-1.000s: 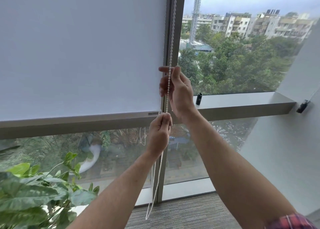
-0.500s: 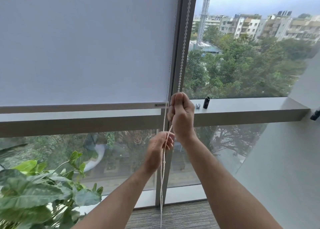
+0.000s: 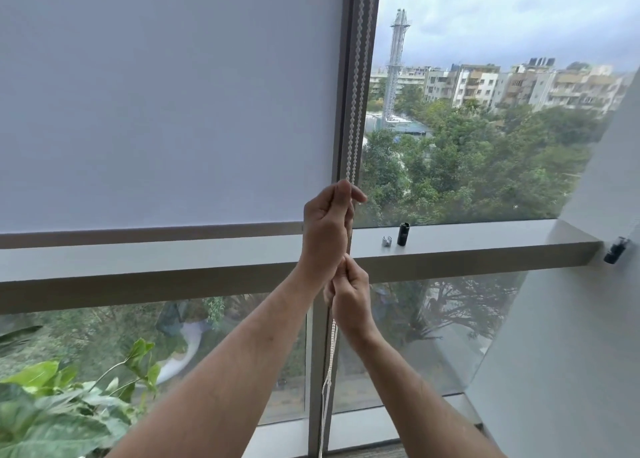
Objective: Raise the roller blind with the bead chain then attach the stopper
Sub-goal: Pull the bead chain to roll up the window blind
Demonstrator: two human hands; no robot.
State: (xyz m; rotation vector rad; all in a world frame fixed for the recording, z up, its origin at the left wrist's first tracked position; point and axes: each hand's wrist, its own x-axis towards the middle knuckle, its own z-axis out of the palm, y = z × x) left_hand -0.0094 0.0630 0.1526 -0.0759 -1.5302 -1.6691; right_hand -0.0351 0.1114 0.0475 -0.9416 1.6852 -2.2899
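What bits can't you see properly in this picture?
Head view only:
- Top of the roller blind and its roll: cut off by the upper edge.
- Bead chain between the left hand and right hand: hidden by fingers.
- Chain's bottom loop: cut off by the lower edge.
- Small silver piece on the ledge: too small to identify.

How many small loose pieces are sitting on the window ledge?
2: a small silver piece and a black cylinder just to its right, both on the ledge, right of the hands.
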